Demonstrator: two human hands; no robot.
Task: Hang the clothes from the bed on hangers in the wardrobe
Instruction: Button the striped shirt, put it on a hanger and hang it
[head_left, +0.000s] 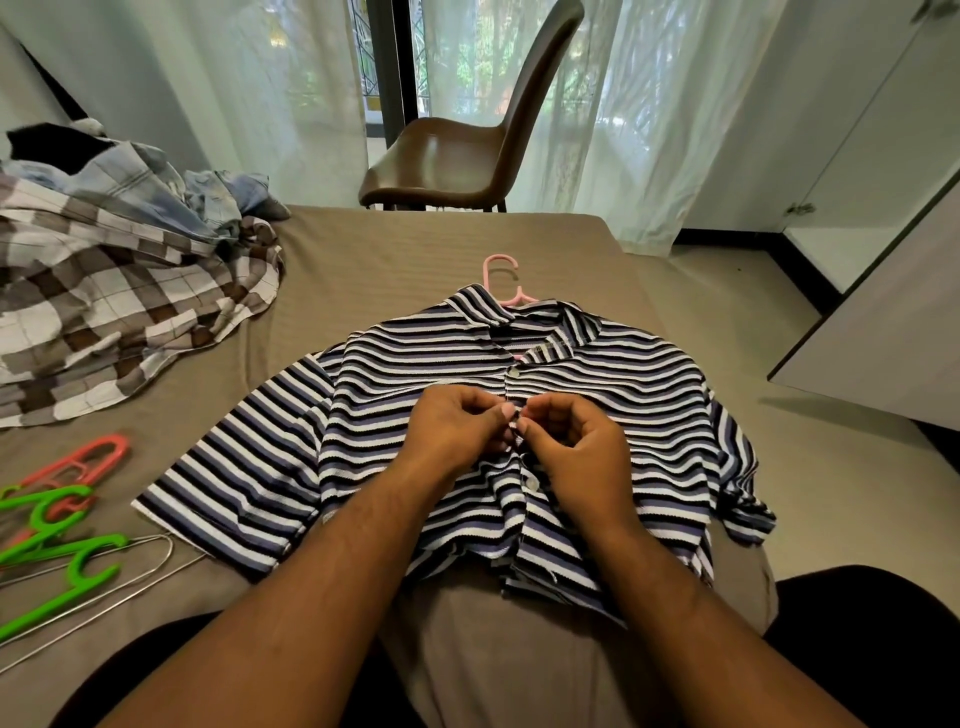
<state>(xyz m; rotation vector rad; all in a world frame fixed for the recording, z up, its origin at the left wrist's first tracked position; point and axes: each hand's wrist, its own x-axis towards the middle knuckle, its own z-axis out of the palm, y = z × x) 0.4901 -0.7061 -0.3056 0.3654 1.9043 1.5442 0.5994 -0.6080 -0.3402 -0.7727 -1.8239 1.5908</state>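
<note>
A blue, black and white striped shirt (613, 395) lies flat on the bed (415, 260), front side up. A pink hanger (503, 280) is inside it, its hook poking out past the collar. My left hand (457, 421) and my right hand (576, 441) meet at the middle of the shirt's front. Both pinch the button placket between thumb and fingers, around a button. One closed button shows above my hands and another below them.
A heap of checked and blue clothes (119, 280) lies at the bed's far left. Green, pink and wire hangers (67, 525) lie at the near left. A brown chair (467, 140) stands beyond the bed by sheer curtains. White wardrobe doors (872, 332) are open at the right.
</note>
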